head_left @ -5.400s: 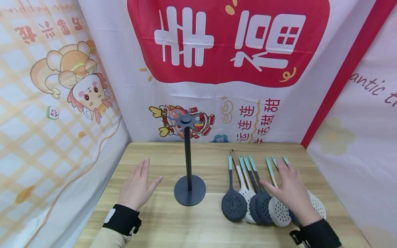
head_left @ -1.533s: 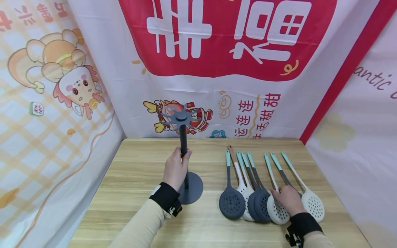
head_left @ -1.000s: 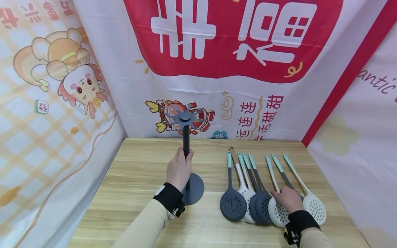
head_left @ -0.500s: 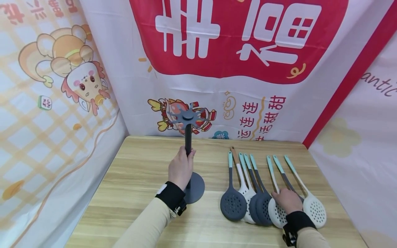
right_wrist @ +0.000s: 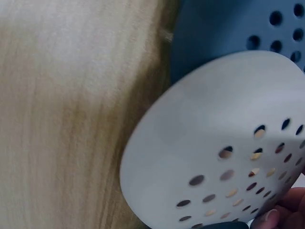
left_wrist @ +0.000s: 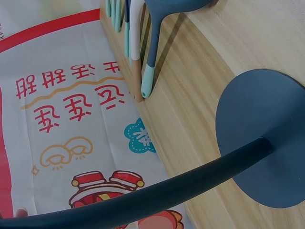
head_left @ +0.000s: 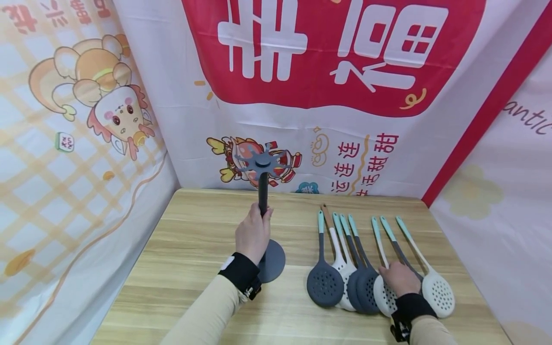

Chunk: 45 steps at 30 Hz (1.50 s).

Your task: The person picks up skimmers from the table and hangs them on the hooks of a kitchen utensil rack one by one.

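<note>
My left hand (head_left: 252,232) grips the black pole of an upright utensil stand (head_left: 263,189), which has a round base and a ring of hooks on top. In the left wrist view the stand's pole (left_wrist: 181,186) crosses the foreground. My right hand (head_left: 401,279) holds a white skimmer (head_left: 383,293) with a mint handle near its neck; its perforated head (right_wrist: 190,129) fills much of the right wrist view, fingers at the lower right corner. A dark skimmer (head_left: 394,243) lies partly hidden behind that hand, and another white skimmer (head_left: 439,294) lies to its right.
Left of my right hand, several skimmers lie in an overlapping row, including a dark one (head_left: 325,285) and a white one with a brown handle (head_left: 326,218). A printed cloth (head_left: 336,115) hangs behind the wooden table (head_left: 194,215), with more cloth on both sides.
From hovering apart, my left hand has moved right onto the stand's pole and my right hand has come down onto the white skimmer. Over the last second, both hands barely move.
</note>
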### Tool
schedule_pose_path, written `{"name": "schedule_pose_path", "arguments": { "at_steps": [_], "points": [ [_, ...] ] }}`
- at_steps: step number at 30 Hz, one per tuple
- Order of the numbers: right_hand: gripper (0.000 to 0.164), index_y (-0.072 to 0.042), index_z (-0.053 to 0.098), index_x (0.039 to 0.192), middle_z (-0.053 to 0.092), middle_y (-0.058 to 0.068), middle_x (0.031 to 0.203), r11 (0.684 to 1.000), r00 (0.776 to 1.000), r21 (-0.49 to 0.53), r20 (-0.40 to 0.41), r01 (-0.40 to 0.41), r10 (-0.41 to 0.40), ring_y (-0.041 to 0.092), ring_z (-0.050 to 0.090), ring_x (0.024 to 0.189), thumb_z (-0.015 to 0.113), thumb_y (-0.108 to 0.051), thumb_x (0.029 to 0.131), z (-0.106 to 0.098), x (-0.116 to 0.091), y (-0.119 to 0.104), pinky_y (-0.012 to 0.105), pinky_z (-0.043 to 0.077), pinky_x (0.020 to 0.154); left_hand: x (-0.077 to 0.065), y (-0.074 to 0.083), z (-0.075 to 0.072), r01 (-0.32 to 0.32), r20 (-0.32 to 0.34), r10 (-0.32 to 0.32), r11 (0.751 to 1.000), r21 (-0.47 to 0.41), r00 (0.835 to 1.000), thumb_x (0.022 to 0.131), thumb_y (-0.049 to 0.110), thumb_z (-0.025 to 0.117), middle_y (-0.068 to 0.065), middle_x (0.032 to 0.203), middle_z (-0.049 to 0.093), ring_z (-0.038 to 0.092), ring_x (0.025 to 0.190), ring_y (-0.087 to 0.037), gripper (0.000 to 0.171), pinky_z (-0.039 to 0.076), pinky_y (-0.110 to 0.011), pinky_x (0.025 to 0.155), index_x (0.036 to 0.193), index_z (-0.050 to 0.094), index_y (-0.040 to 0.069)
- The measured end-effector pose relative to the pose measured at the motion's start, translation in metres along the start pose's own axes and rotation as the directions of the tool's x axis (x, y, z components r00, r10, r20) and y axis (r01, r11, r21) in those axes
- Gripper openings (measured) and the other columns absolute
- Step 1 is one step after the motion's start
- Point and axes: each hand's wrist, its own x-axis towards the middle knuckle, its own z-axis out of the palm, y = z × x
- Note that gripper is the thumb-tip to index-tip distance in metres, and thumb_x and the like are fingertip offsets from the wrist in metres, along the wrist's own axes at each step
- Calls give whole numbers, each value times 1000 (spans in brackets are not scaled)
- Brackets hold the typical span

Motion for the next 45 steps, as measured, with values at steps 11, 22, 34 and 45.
{"name": "schedule_pose_path", "arguments": {
  "at_steps": [11, 22, 34, 45],
  "points": [
    [40, -3, 59, 78, 53, 13, 71, 999, 999, -12, 0, -35, 35, 25, 53, 65, 45, -31, 102, 0, -2, -4, 35, 40, 59, -5, 1, 2, -61, -44, 63, 997, 57, 997, 102, 27, 57, -7, 69, 61, 57, 49, -22, 23, 39, -29, 42, 103, 55, 4],
    [41, -4, 57, 75, 52, 11, 70, 997, 997, -2, 10, -79, 79, 24, 53, 65, 45, -32, 102, 5, 0, -8, 32, 40, 60, -5, -1, 1, -57, -72, 62, 997, 59, 996, 101, 26, 58, -8, 70, 62, 61, 52, -25, 22, 43, -34, 43, 101, 56, 4],
    [39, -9, 55, 68, 49, 8, 66, 995, 994, 54, -57, -87, 90, 22, 50, 63, 48, -30, 100, 5, -5, -5, 31, 34, 58, -3, 0, 3, -55, -69, 59, 996, 64, 996, 102, 27, 56, -10, 71, 64, 64, 54, -28, 23, 45, -36, 44, 102, 56, 4],
    [36, -6, 60, 72, 50, 9, 68, 996, 994, 53, -70, -78, 82, 23, 51, 65, 49, -28, 99, 3, -7, -4, 31, 35, 58, -3, 1, 3, -49, -69, 54, 996, 68, 996, 102, 27, 56, -9, 70, 63, 62, 53, -27, 24, 43, -35, 44, 102, 56, 3]
  ]
}}
